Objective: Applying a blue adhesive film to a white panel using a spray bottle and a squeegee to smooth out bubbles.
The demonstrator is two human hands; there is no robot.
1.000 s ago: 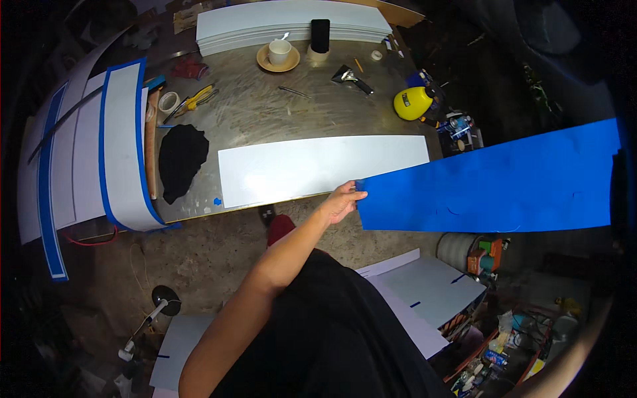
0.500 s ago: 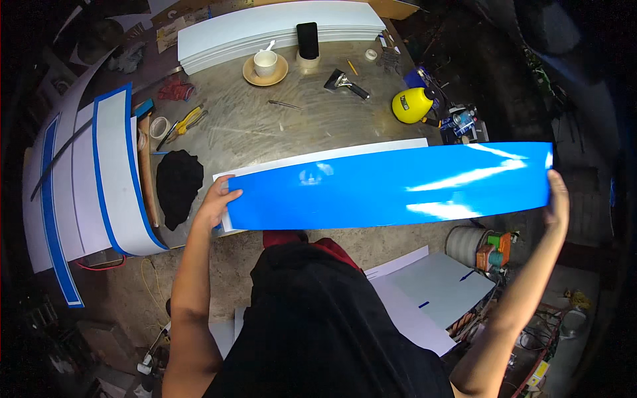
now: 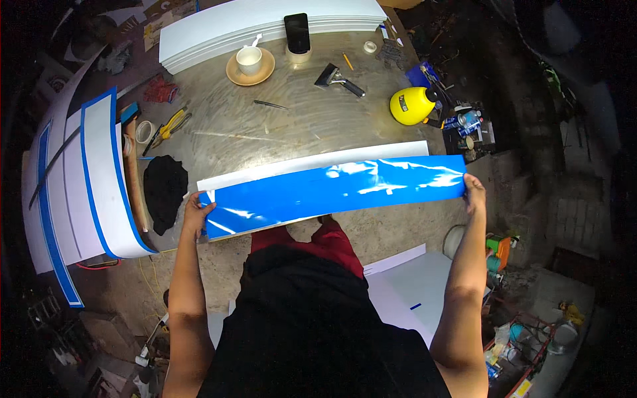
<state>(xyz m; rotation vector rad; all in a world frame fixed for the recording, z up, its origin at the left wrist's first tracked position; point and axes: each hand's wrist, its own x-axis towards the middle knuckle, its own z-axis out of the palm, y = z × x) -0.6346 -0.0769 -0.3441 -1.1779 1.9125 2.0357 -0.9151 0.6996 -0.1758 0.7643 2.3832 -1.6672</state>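
A long strip of glossy blue film (image 3: 318, 196) stretches between my two hands at the near edge of the workbench. My left hand (image 3: 197, 211) pinches its left end, thumb on top. At the other end my right hand (image 3: 474, 192) grips the right edge. Beneath the film lies a white board (image 3: 298, 159), showing along the far side of the strip; whether the two touch cannot be made out. A black cloth (image 3: 166, 192) lies just left of my left hand.
The metal workbench (image 3: 232, 119) holds a squeegee (image 3: 338, 81), a yellow spray bottle (image 3: 410, 106), a cup on a saucer (image 3: 249, 61), a phone (image 3: 297, 33), yellow-handled pliers (image 3: 172, 125) and a stack of white boards (image 3: 265, 20). Blue-edged white panels (image 3: 106, 179) stand at left.
My right hand has moved left and a little down, bringing the film's right end in over the white board. The left hand shifted slightly left and lower. The view has shifted too.
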